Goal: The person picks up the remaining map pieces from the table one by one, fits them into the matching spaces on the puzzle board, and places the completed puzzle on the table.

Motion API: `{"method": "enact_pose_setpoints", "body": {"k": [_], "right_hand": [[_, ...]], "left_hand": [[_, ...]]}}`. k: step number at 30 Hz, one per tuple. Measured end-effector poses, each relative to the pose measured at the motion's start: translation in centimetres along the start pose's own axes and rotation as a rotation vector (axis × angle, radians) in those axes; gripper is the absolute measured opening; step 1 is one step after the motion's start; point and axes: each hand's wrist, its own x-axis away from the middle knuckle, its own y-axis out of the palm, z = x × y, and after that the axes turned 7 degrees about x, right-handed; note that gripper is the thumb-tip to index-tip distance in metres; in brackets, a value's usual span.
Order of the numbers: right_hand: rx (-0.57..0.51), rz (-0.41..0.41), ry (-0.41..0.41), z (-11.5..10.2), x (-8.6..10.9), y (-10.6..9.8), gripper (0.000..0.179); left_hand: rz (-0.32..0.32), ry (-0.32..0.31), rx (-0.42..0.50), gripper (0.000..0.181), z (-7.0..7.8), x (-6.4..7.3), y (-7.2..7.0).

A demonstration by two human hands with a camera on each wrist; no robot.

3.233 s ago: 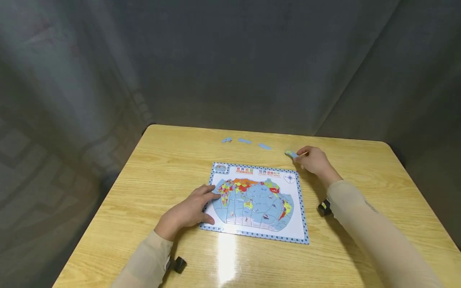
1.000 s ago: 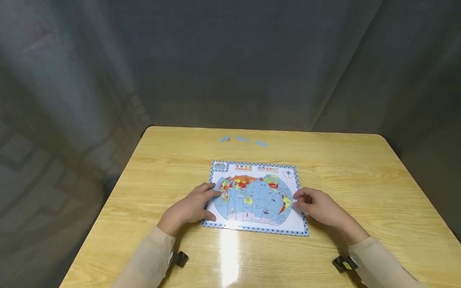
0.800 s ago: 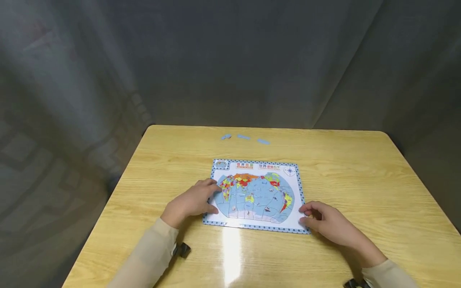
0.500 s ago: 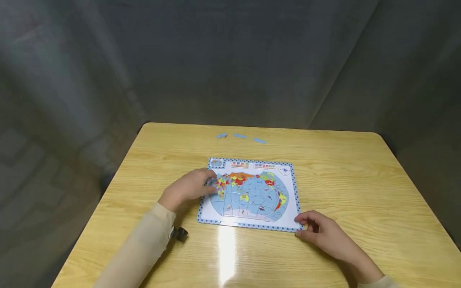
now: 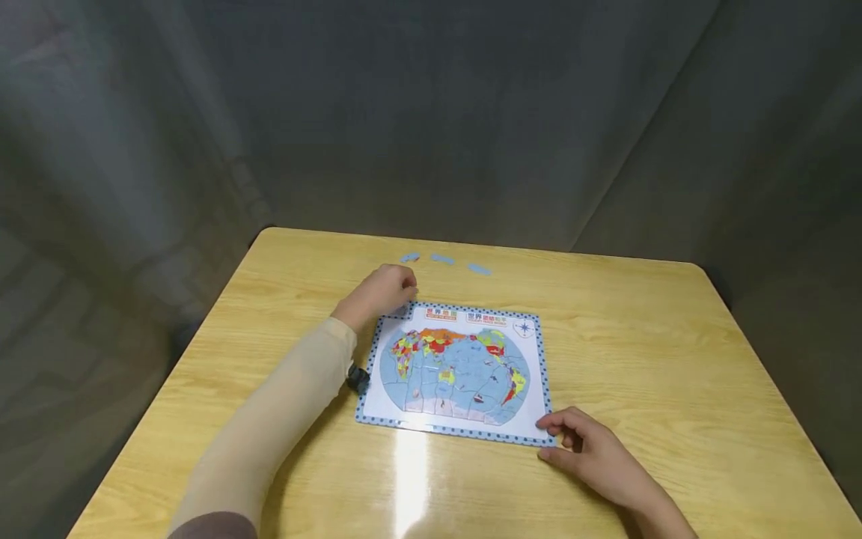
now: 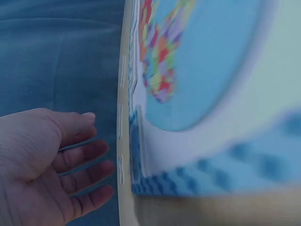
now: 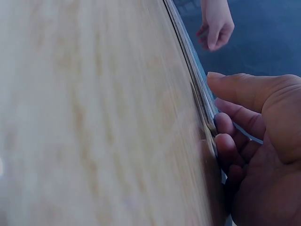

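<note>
A world-map jigsaw puzzle [image 5: 465,374] lies on the table, its white board framed by a blue dotted border. My right hand [image 5: 589,457] grips the board's front right corner, thumb at the front edge and index finger over the border. In the right wrist view, the thumb [image 7: 242,89] lies along the edge with the other fingers curled below it. My left hand [image 5: 384,292] is over the board's back left corner, reaching toward the loose pieces. The left wrist view shows its fingers [image 6: 87,181] loosely bent, holding nothing. Three loose blue puzzle pieces [image 5: 442,259] lie behind the board.
The wooden table [image 5: 640,337] has rounded back corners, and a dark grey curtain [image 5: 431,127] hangs behind it. A black wrist camera [image 5: 358,379] on the left sleeve overlaps the board's left border.
My right hand carried a puzzle piece from the back right to the map's right side, then moved to the front right corner. My left hand left the board's left edge and moved back.
</note>
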Motion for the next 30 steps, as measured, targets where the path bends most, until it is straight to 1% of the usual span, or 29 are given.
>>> {"method": "enact_pose_setpoints", "body": {"k": [3,5,9,11,18,23,26,30], "right_hand": [[0.016,-0.001,0.026,0.0,0.4,0.0,0.029],[0.014,0.002,0.047,0.0,0.8,-0.1,0.029],[-0.022,-0.002,0.116,-0.1,1.4,-0.1,0.03],[-0.042,-0.008,0.143,-0.2,1.6,-0.1,0.031],[-0.031,-0.013,0.095,0.0,2.0,-0.3,0.031],[-0.033,-0.042,0.12,0.0,1.9,-0.4,0.033],[-0.038,-0.069,0.14,-0.1,1.9,-0.4,0.034],[-0.049,-0.085,0.146,-0.1,1.9,-0.3,0.035]], "left_hand": [[0.014,0.01,-0.012,0.018,0.5,-1.8,0.1],[0.02,0.004,-0.016,0.018,0.6,-2.7,0.3],[0.042,-0.027,-0.009,0.015,0.4,-4.0,0.7],[0.054,-0.042,-0.002,0.014,0.1,-4.4,1.0],[0.08,-0.066,0.013,0.017,-0.9,-5.5,1.7],[0.093,-0.086,-0.002,0.017,-1.1,-6.3,1.9],[0.075,-0.107,-0.033,0.022,-1.1,-6.6,2.0],[0.046,-0.138,-0.054,0.034,-1.0,-6.9,2.0]]}}
